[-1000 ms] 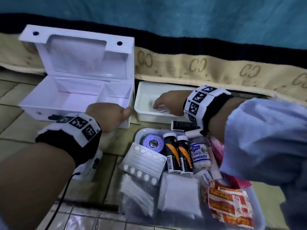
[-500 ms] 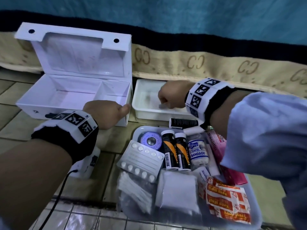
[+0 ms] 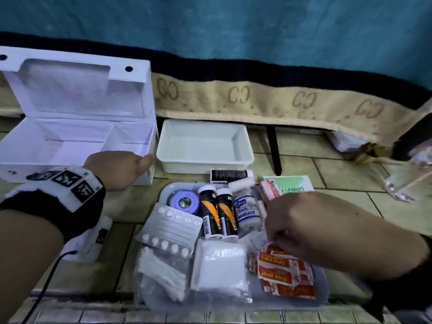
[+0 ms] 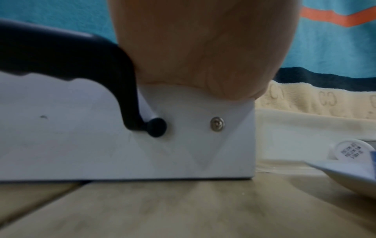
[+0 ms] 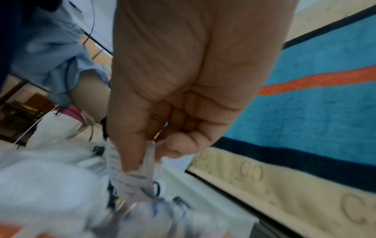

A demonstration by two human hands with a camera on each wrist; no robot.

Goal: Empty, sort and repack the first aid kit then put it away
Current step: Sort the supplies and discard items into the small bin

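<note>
The white first aid box (image 3: pixel 149 175) stands open at the left, its black handle (image 4: pixel 71 56) on the front wall. My left hand (image 3: pixel 121 169) grips the rim of that wall near the right corner. To the box's right sits a white tray (image 3: pixel 240 160) with nothing in it. Below lies a clear tray (image 3: pixel 168 190) of supplies: tape roll (image 3: pixel 184 203), two black-orange tubes (image 3: pixel 217 211), bandage roll (image 3: pixel 246 211), blister pack (image 3: pixel 170 228), gauze pad (image 3: pixel 219 265), plasters (image 3: pixel 285 274). My right hand (image 3: pixel 275 235) hovers over them, pinching small white sachets (image 5: pixel 130 180).
A pink box (image 3: pixel 271 189), a green-white box (image 3: pixel 289 185) and a black tube (image 3: pixel 229 175) lie behind the supplies. A blue rug with a beige border (image 3: pixel 280 101) runs along the back. A black leg (image 3: pixel 273 148) and glasses (image 3: pixel 402 183) are at the right.
My right hand has left the white tray and come back toward me over the supplies, holding the sachets. The left hand stays on the box.
</note>
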